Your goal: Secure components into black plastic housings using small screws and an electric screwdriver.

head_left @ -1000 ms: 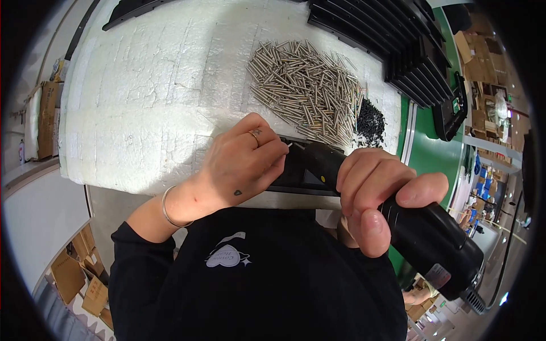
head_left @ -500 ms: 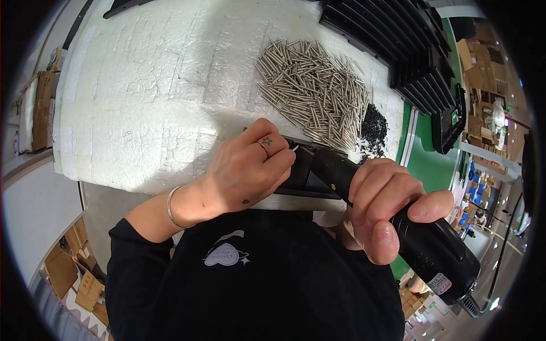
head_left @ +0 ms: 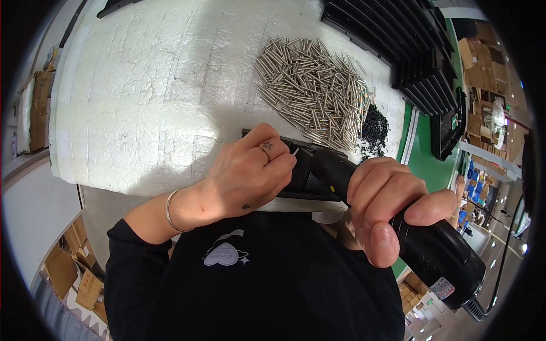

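My right hand (head_left: 387, 204) is wrapped round a black corded electric screwdriver (head_left: 438, 256), tilted with its nose toward the left. That nose ends over a black plastic part (head_left: 318, 188), which lies at the table's near edge, partly under my hands. My left hand (head_left: 250, 167) is closed, fingertips pinched together by the screwdriver's nose. A small pale sliver shows at those fingertips; what they grip is hidden. Just beyond the part lies a heap of thin silvery metal pins (head_left: 315, 91). Beside it is a smaller pile of tiny black screws (head_left: 375, 126).
White, creased foam sheeting (head_left: 136, 96) covers the table. Several black plastic parts (head_left: 398, 51) are stacked in a row at the far right, above a green surface (head_left: 422, 139). The screwdriver's cord (head_left: 506, 256) runs off to the right. Cardboard boxes (head_left: 62, 264) stand at lower left.
Both hands hold nearly the same pose. The screwdriver's rear end has shifted slightly right and down, and the left hand has sunk a little toward me.
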The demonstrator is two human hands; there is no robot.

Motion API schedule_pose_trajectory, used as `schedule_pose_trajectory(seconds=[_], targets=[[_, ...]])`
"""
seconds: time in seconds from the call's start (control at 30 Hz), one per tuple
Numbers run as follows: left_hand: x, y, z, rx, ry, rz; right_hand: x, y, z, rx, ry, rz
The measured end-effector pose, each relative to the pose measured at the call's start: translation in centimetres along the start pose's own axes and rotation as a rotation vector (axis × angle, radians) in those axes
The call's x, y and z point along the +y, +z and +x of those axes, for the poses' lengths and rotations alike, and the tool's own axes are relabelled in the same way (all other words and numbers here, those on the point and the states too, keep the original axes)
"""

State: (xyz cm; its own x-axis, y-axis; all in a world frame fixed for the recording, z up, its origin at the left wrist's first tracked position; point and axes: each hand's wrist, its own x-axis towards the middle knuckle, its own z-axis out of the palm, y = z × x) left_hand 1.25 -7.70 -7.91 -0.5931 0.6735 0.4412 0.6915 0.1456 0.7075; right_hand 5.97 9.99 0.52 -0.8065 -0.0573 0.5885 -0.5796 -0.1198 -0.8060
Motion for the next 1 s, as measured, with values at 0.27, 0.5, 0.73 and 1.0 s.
schedule_pose_trajectory(seconds=[0.27, 0.5, 0.73, 1.0], targets=[[-0.1, 0.0, 0.0, 0.000, -0.026, -0.052, -0.1, 0.6, 1.1, -0.041, 0.105, -0.022], [0.1, 0.1, -0.4, -0.053, -0.022, -0.062, 0.2, 1.5, 0.8, -0.007, 0.102, -0.074], [0.3, 0.2, -0.1, -0.110, 0.067, -0.021, -3.8, -2.0, -1.1, 0.262, -0.100, 0.020], [3.2, -0.1, 1.8, -0.323, 0.039, 0.204, -8.4, -8.0, -8.8, 0.796, 0.025, -0.427]])
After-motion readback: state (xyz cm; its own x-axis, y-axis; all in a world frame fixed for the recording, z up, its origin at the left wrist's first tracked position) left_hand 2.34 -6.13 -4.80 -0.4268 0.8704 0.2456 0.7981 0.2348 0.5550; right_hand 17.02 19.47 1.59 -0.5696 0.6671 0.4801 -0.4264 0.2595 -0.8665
